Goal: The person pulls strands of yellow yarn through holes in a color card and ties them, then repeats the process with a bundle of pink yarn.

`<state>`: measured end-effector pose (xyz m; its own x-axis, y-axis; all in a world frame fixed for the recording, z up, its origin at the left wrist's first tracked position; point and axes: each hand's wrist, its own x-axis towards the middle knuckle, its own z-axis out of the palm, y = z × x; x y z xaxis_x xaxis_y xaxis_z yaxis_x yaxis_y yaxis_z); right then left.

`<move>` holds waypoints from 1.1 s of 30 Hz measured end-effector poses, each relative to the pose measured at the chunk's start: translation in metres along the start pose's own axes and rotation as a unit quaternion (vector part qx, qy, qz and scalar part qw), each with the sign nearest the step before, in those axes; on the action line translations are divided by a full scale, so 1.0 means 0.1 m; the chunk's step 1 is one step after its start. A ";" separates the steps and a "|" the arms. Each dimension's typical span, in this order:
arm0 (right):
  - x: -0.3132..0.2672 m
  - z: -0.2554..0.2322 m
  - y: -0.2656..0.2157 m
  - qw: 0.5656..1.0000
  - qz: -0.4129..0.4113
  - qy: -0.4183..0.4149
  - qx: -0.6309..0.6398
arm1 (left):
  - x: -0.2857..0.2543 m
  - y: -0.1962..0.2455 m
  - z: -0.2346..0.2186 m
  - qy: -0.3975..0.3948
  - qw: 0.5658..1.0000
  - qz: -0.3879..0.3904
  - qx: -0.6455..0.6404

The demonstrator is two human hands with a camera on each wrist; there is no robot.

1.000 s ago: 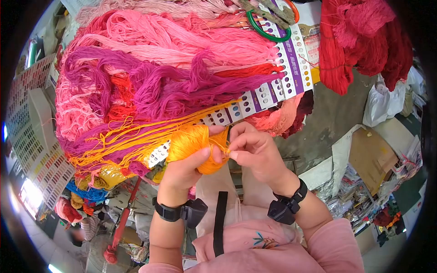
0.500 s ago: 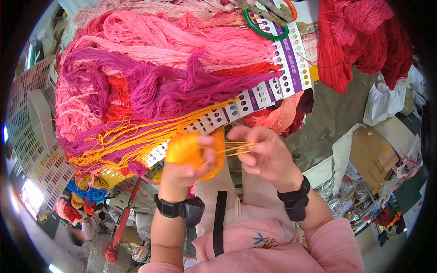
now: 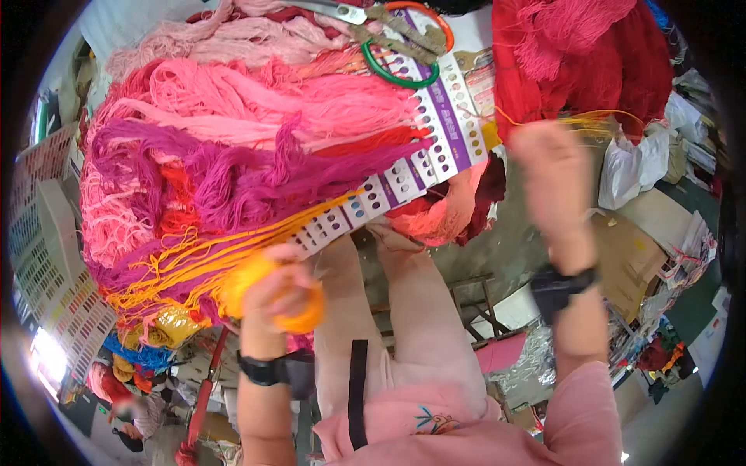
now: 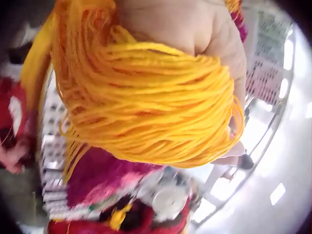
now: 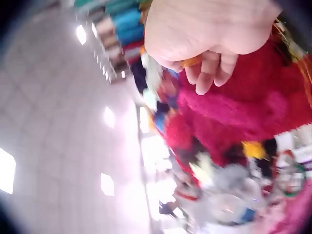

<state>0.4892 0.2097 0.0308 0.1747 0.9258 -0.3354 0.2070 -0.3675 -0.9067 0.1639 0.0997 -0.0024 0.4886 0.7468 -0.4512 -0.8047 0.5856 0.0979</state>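
The right hand (image 3: 552,167) has swung well away from the yellow yarn (image 3: 241,286), out to the person's right, and the left hand (image 3: 280,289) has shifted left with the bundle. Nearest the body, the left hand grips the yarn, fingers curled round it; the loops run across those fingers rather than along them. The yarn lies to the left of the right hand, well apart from it, so the left hand is plainly the nearer. The right hand, blurred, has its fingers curled in on thin strands (image 3: 610,116) — their far ends trail out to its right, in front of the red yarn (image 3: 575,66). Farther off lie the purple yarn (image 3: 241,175), the cards (image 3: 447,128), the pink yarn (image 3: 233,93) and — beyond those — the scissors (image 3: 347,13).
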 end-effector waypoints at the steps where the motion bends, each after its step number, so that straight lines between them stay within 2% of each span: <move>1: -0.04 0.31 0.06 0.998 -0.002 -0.060 -0.028 | 0.25 -0.14 0.29 0.065 0.993 -0.020 0.092; 2: -0.04 0.50 0.27 0.994 0.004 -0.111 -0.009 | 0.48 -0.27 0.42 0.169 0.966 -0.051 0.189; 3: -0.05 0.66 0.46 0.988 -0.081 -0.104 -0.076 | 0.69 -0.41 0.44 0.223 0.939 -0.028 0.260; 4: -0.07 0.77 0.58 0.985 -0.106 -0.105 -0.087 | 0.85 -0.51 0.44 0.277 0.903 -0.008 0.328; 5: -0.08 0.84 0.74 0.977 -0.149 -0.102 -0.115 | 0.96 -0.57 0.43 0.278 0.903 -0.007 0.327; 7: -0.12 0.88 0.82 0.947 -0.226 -0.097 -0.209 | 1.15 -0.64 0.31 0.282 0.827 -0.042 0.485; 8: -0.12 0.87 0.85 0.946 -0.228 -0.100 -0.208 | 1.25 -0.67 0.21 0.216 0.783 0.070 0.579; 9: -0.12 0.86 0.87 0.938 -0.254 -0.093 -0.217 | 1.22 -0.68 0.14 0.219 0.783 0.072 0.577; 11: -0.13 0.84 0.87 0.928 -0.282 -0.089 -0.225 | 1.15 -0.65 0.12 0.155 0.685 0.114 0.702; 12: -0.13 0.84 0.84 0.922 -0.301 -0.097 -0.223 | 1.14 -0.66 0.08 0.157 0.685 0.118 0.702; 13: -0.14 0.84 0.81 0.916 -0.319 -0.105 -0.221 | 1.12 -0.69 0.00 0.189 0.742 0.102 0.635; 14: -0.16 0.83 0.78 0.897 -0.333 -0.161 -0.242 | 1.12 -0.68 0.04 0.220 0.793 0.084 0.562; 15: -0.18 0.83 0.78 0.896 -0.335 -0.164 -0.240 | 1.13 -0.67 0.10 0.223 0.792 0.087 0.562; 17: -0.19 0.83 0.78 0.879 -0.353 -0.176 -0.268 | 1.15 -0.64 0.24 0.297 0.875 0.005 0.382; 18: -0.18 0.82 0.79 0.880 -0.352 -0.176 -0.267 | 1.17 -0.67 0.21 0.298 0.874 0.005 0.383; 21: -0.14 0.79 0.79 0.928 -0.232 -0.244 -0.162 | 1.20 -0.80 -0.03 0.272 0.869 0.038 0.412; 22: -0.14 0.80 0.79 0.928 -0.231 -0.243 -0.162 | 1.20 -0.81 -0.11 0.267 0.809 0.055 0.521; 23: -0.14 0.82 0.78 0.928 -0.261 -0.203 -0.169 | 1.19 -0.80 -0.16 0.258 0.736 0.072 0.622; 24: -0.14 0.84 0.79 0.926 -0.290 -0.163 -0.177 | 1.14 -0.73 -0.07 0.258 0.736 0.071 0.622; 25: -0.14 0.83 0.79 0.927 -0.288 -0.162 -0.176 | 1.04 -0.62 0.04 0.280 0.866 0.074 0.407; 26: -0.13 0.83 0.81 0.929 -0.287 -0.160 -0.167 | 0.98 -0.52 0.13 0.284 0.941 0.070 0.168; 27: -0.13 0.83 0.82 0.931 -0.287 -0.159 -0.157 | 0.93 -0.44 0.16 0.284 0.941 0.066 0.171; 28: -0.13 0.83 0.84 0.933 -0.285 -0.158 -0.155 | 0.88 -0.37 0.19 0.192 0.980 0.038 0.043; 29: -0.12 0.83 0.87 0.944 -0.259 -0.169 -0.114 | 0.85 -0.33 0.19 0.094 0.992 0.011 -0.086; 30: -0.11 0.83 0.88 0.953 -0.232 -0.179 -0.074 | 0.88 -0.31 0.18 0.081 0.996 -0.021 -0.042; 31: -0.12 0.82 0.87 0.954 -0.231 -0.178 -0.074 | 0.96 -0.34 0.21 0.082 0.996 -0.022 -0.041; 32: -0.13 0.81 0.85 0.969 -0.174 -0.173 -0.012 | 1.07 -0.42 0.26 0.143 0.978 -0.063 0.141; 33: -0.13 0.79 0.84 0.978 -0.114 -0.167 0.048 | 1.14 -0.49 0.30 0.198 0.922 -0.102 0.316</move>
<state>0.4283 0.1733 -0.0612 -0.1921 0.9661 -0.1723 0.1098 -0.1533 -0.9821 0.2689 0.1656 -0.0315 0.3448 0.5006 -0.7940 -0.2924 0.8611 0.4160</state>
